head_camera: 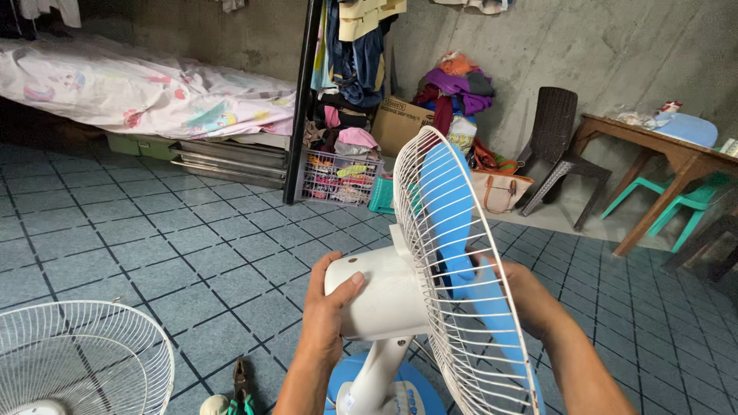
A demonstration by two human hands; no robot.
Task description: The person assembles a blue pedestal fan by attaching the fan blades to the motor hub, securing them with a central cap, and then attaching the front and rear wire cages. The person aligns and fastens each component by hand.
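Fan (400, 300), standing on its blue base on the tiled floor, could tip sideways or nip a finger, I'd say, with its front guard (73, 357) off and lying nearby. Left hand (327, 307) wraps the white motor housing, fingers curled loosely. Right hand (530, 296) spreads against the blue blade (453, 223) behind the rear grille.

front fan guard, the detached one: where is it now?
In the head view, the detached white guard lies on the tiled floor at lower left, left of the left hand gripping the fan motor housing.
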